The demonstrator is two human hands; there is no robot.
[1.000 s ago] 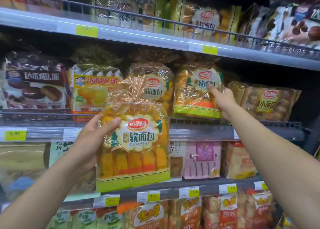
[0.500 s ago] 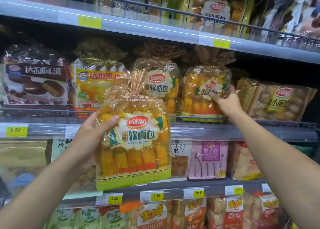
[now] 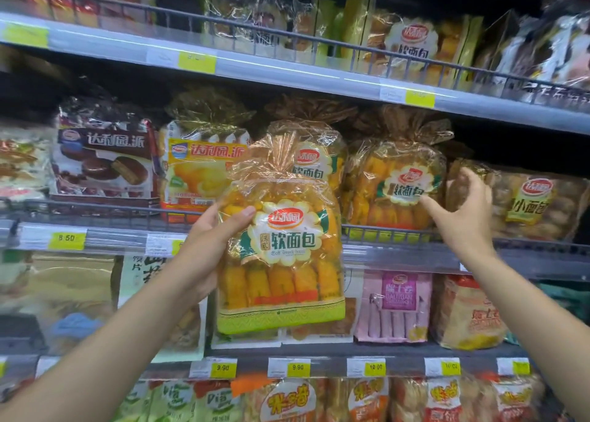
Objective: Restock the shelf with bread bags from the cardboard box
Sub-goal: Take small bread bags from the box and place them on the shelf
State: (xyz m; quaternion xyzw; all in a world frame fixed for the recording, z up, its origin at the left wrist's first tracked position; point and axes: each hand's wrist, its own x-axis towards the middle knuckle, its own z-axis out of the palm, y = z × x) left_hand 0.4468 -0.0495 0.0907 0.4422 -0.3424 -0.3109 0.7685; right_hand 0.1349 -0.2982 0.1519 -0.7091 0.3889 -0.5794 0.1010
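l hand (image 3: 207, 246) grips bread bag (image 3: 281, 262); r hand (image 3: 463, 217) spread beside shelved bag (image 3: 396, 179)

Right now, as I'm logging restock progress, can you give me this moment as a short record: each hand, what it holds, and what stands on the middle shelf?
left hand: grips the held bread bag by its left side
held bread bag: upright, in front of the shelves, not yet placed
right hand: open, fingers spread, at the shelf bread bag; contact unclear
middle shelf: chocolate pie bag left, shelf bread bag centre-right, small bread bag far right
cardboard box: not in view
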